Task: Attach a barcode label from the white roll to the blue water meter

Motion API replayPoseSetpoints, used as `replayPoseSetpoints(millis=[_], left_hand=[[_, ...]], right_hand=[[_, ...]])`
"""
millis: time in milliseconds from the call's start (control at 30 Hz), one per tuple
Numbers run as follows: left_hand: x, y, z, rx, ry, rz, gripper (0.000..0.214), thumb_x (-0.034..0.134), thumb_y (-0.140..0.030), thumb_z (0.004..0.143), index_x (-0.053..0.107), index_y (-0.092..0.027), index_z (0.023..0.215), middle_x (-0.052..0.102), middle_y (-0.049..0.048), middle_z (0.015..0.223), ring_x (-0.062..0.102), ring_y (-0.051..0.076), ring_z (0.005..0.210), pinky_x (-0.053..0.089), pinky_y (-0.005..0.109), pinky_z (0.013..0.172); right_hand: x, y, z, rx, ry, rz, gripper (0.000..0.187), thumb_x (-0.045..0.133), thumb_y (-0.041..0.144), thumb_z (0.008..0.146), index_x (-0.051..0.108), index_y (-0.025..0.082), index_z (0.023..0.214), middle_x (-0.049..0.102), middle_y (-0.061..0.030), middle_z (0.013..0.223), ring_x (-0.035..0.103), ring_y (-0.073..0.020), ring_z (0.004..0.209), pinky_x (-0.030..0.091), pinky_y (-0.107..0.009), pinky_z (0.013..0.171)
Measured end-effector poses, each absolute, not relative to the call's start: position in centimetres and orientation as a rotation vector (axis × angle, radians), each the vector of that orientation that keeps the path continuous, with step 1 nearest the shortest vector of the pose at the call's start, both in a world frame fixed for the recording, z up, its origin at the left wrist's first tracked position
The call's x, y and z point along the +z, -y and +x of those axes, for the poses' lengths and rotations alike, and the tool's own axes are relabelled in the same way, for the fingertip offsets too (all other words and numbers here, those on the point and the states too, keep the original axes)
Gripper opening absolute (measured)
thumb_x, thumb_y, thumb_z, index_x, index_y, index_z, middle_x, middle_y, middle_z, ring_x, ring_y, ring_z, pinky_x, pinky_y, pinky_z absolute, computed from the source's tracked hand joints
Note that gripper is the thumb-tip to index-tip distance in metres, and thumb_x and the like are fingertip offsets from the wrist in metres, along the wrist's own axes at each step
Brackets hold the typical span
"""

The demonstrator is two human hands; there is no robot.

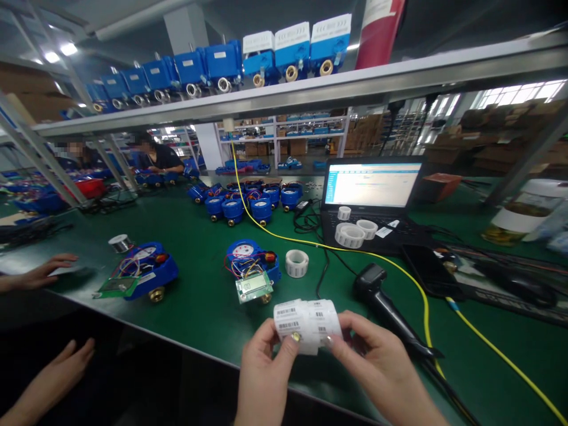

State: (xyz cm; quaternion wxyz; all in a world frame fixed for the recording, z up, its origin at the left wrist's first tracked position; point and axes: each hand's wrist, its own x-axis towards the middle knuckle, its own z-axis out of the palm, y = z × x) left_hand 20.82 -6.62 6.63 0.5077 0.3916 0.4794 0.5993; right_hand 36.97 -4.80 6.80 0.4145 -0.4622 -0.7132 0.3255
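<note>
Two rolls of white barcode labels are held side by side, edges touching, over the front of the green bench. My left hand (270, 370) is closed around the left label roll (288, 316), its thumb pressed on the face. On the right label roll (323, 315), my right hand (375, 355) pinches with thumb and fingers. Just beyond lies an opened blue water meter (243, 251) with loose wires and a green circuit board (254, 286) whose small display is lit. Beside that meter stands another label roll (297, 264).
To the right lie a black barcode scanner (377, 293), a yellow cable (423, 290) and a laptop (373, 186) with label rolls (350, 234) on it. Another person's hands (57, 370) are at the left, near an opened meter (153, 275). A shelf (284, 94) of meters hangs overhead.
</note>
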Motion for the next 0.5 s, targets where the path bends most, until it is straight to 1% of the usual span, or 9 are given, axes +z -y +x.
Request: replayPoseSetpoints(millis=[67,133,300,500], left_hand=[[6.8,6.7,20.8,1.439,-1.156,0.916,0.032,0.073,-0.037,0.069,0.068,-0.015,0.091,0.069,0.0083,0.092,0.063,0.022,0.087,0.051,0.027,0.078],[7.0,6.8,21.0,1.462,-1.160,0.859,0.030,0.072,-0.036,0.069,0.067,-0.015,0.090,0.070,0.0075,0.089,0.063,0.021,0.085,0.051,0.025,0.076],[7.5,7.1,21.4,1.469,-1.130,0.788,0.031,0.072,-0.035,0.070,0.061,-0.015,0.091,0.070,0.0072,0.084,0.064,0.019,0.077,0.051,0.023,0.068],[7.3,7.0,21.4,1.460,-1.073,0.771,0.035,0.073,-0.038,0.070,0.059,-0.014,0.091,0.070,0.0100,0.087,0.064,0.022,0.083,0.051,0.026,0.071]], right_hand=[[6.8,4.7,37.4,0.869,1.811,-1.160,0.028,0.049,0.040,0.088,0.065,0.017,0.091,0.060,-0.0034,0.076,0.056,-0.0161,0.070,0.045,-0.023,0.061],[7.1,4.6,37.5,0.889,1.822,-1.134,0.030,0.048,0.040,0.089,0.065,0.017,0.094,0.061,-0.0045,0.078,0.057,-0.0171,0.073,0.047,-0.024,0.063],[7.8,4.8,36.9,0.845,1.806,-1.106,0.030,0.048,0.040,0.089,0.066,0.017,0.088,0.061,-0.0043,0.076,0.058,-0.0155,0.068,0.046,-0.022,0.059],[7.7,4.9,36.2,0.841,1.757,-1.116,0.027,0.052,0.040,0.085,0.068,0.017,0.085,0.060,-0.0028,0.070,0.057,-0.0150,0.064,0.048,-0.022,0.058]])
